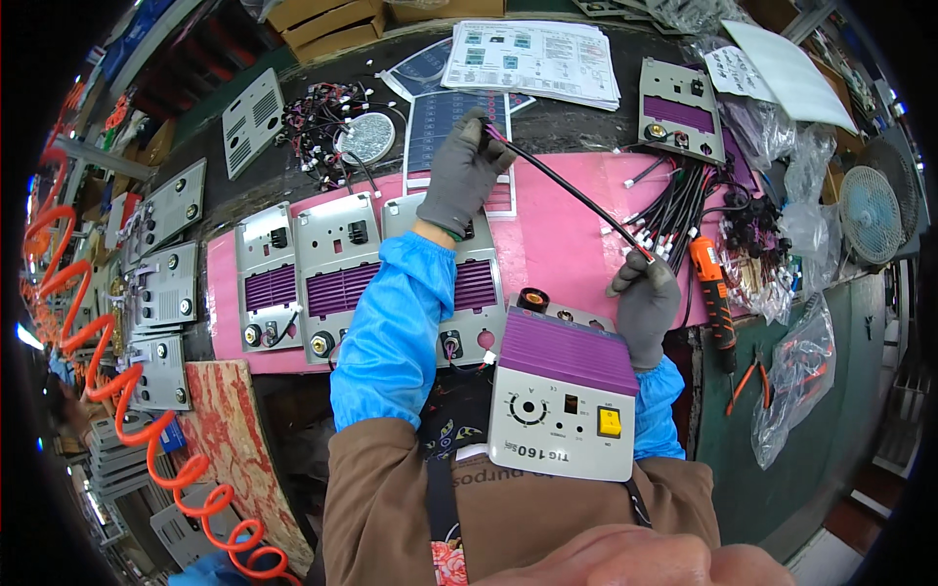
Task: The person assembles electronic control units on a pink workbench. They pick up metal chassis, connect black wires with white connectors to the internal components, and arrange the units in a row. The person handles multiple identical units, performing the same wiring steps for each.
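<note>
Matt grey knit gloves on left hand (461, 168) & right hand (644, 301); glossy plastic-coated wire (572, 194); smooth pink mat (567, 244).

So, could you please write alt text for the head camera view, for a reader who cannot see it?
A person's two grey-gloved hands stretch a black and red cable over a pink mat: left hand at the far end, right hand at the white connector end. A grey front panel with a purple grille stands close to the body, similar panels lie on the left, and an orange screwdriver lies on the right.
</note>
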A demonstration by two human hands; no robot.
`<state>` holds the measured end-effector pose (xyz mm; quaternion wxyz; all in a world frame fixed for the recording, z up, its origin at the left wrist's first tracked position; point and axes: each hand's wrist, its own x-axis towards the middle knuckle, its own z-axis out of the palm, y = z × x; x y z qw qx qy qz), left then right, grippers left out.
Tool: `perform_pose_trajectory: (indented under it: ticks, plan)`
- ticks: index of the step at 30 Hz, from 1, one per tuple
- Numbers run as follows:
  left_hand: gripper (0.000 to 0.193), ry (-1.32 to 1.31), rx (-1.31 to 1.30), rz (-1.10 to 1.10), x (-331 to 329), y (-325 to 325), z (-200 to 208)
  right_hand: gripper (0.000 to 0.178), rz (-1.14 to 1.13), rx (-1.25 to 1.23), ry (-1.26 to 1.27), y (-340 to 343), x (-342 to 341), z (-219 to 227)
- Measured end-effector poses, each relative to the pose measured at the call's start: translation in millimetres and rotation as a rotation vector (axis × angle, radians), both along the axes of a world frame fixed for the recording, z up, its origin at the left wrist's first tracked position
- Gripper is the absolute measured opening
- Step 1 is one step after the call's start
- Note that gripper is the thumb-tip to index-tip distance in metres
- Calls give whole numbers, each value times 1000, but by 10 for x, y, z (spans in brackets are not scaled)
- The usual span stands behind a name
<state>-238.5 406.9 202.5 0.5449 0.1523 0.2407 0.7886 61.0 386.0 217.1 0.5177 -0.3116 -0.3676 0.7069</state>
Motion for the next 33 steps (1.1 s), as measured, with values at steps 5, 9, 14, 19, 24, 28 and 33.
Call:
perform_pose_trajectory:
  ticks: [5, 9, 14, 19, 24, 28, 33]
  plan:
    - [29, 137, -104, 35, 91, 18, 143, 35, -114, 85, -218, 70, 3, -172]
    - [29, 147, -106, 31, 80, -23, 157, 36, -82, 116, -241, 57, -4, -197]
    - [32, 201, -155, 38, 120, -26, 227, 37, -77, 164, -236, 42, -2, -230]
    - [32, 355, -212, 36, 140, -36, 248, 37, 14, 244, -319, 17, 43, -252]
    - [32, 406, -161, -39, 99, -66, 198, 34, 126, 326, -433, 2, 82, -275]
    - [38, 542, -144, -42, 198, -105, 309, 33, 122, 281, -398, 7, 75, -292]
    - [39, 571, -119, -73, 214, -118, 328, 34, 99, 256, -345, -1, 62, -267]
